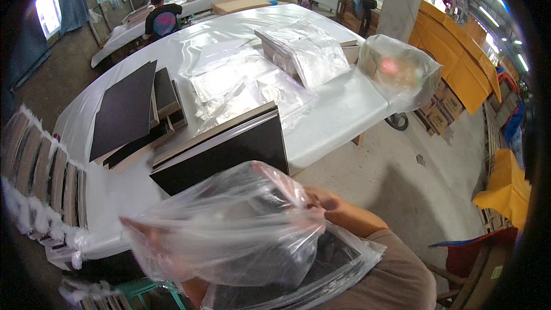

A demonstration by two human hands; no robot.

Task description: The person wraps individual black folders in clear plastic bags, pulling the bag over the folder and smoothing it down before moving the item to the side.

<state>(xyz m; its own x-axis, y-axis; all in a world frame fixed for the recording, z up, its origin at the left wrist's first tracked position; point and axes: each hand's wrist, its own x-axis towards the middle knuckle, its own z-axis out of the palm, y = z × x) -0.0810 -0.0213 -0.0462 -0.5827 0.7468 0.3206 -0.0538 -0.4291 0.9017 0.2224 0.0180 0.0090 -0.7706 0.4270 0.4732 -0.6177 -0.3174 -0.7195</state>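
A large clear plastic bag (229,235) is spread wide in front of me, billowed and partly smeared by motion. My right hand (318,201) is closed on the bag's upper right edge. Behind the plastic at the bag's left side, my left hand (166,247) shows only as a blur, so its fingers cannot be made out. Just beyond the bag, a stack of black-faced boards (229,149) leans at the near table edge. Lower right, more clear plastic lies over a dark surface (338,258) near my lap.
The table (338,120), covered in white sheeting, holds black boards (123,109), loose clear bags (241,83) and a plastic-wrapped stack (310,51). A bagged carton (396,72) sits at its right corner. Bundled boards (40,166) stand left. A person (163,17) sits farther back.
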